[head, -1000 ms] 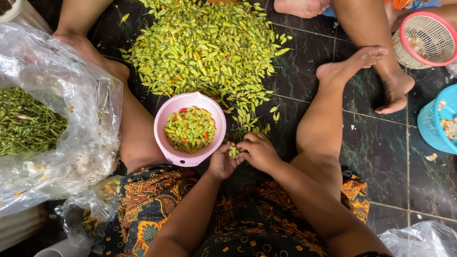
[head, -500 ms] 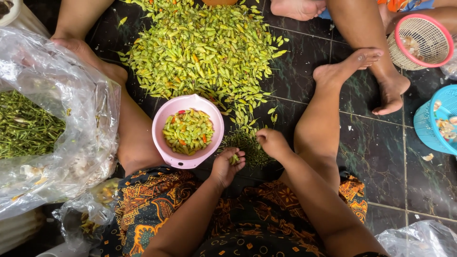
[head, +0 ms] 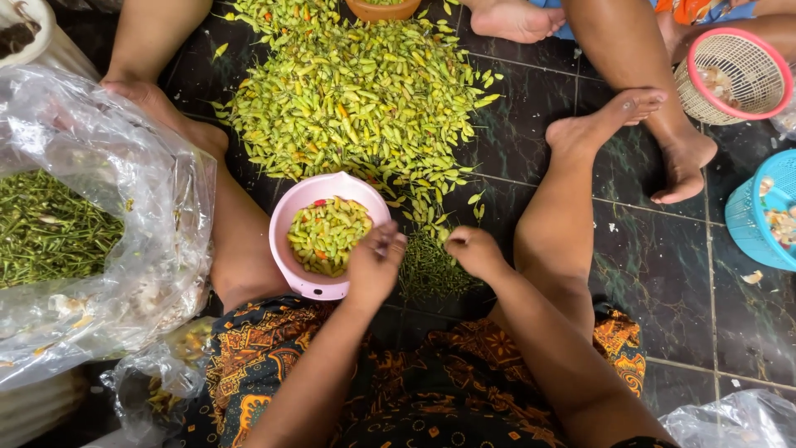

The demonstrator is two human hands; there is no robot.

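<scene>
Your left hand (head: 375,267) hangs over the right rim of the pink bowl (head: 292,217), fingers curled loosely downward; you cannot tell from here whether that grip pinches a chili or is bare. The bowl sits on the dark tiled floor (head: 663,282) against your left leg, and it holds a shallow layer of green and yellow chilies (head: 327,234) with a few red ones among them.

Your right hand (head: 473,251) is at three o'clock from the left, a little apart from it, its fingertips drawn together at the lower tip of the big chili heap (head: 356,95). The grip is pressed together, seemingly on something small; what it pinches is too small to make out. The heap spreads from twelve o'clock of the bowl up to the top edge of the view. Between your hands and just below them lies a small dark-green pile of stems (head: 429,270).

At nine o'clock a clear plastic bag (head: 141,224) holds more green stems. At two o'clock another person's bare feet rest on the tiles, near a pink-rimmed basket (head: 734,75); a blue basket (head: 759,216) stands at three o'clock, at the frame edge.
</scene>
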